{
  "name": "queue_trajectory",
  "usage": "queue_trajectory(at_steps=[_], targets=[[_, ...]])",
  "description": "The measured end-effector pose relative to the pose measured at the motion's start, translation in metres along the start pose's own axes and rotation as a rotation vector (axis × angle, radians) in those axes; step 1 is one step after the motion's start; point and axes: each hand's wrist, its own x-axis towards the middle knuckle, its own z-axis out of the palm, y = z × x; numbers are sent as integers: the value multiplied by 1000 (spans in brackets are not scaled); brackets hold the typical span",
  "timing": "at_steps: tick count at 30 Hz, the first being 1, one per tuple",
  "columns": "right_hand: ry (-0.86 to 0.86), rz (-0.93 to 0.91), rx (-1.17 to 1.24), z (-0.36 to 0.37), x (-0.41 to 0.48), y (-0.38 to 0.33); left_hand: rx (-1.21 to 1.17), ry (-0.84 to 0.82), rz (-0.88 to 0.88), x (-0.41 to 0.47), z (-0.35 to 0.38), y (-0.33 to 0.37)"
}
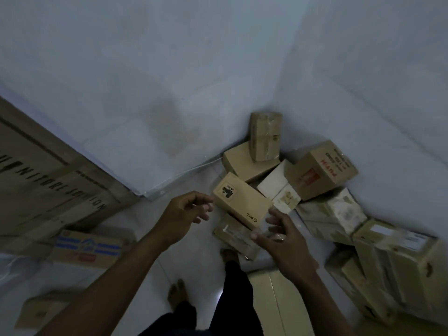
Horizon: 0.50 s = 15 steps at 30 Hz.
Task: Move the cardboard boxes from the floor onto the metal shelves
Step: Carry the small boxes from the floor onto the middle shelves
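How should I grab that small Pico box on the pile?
Probably by its two short ends, left hand on the labelled end, right hand on the logo end, from above: the Pico box lies tilted on the pile, its far long side against a white box.

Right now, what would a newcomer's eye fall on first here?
The left hand and the right hand, both bare, reach toward a small PICO box at the centre. Behind it, a pile of cardboard boxes fills the wall corner, a box with red print tilted among them. A large flat carton fills the left edge.
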Motion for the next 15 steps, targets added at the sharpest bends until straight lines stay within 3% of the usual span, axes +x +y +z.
queue_trajectory(at_steps=[6,15], targets=[[-132,41,-245,-14,139,57,-29,119,-238,111,33,-47],[-314,10,-727,57,360,242,-181,238,-590,283,95,-250]])
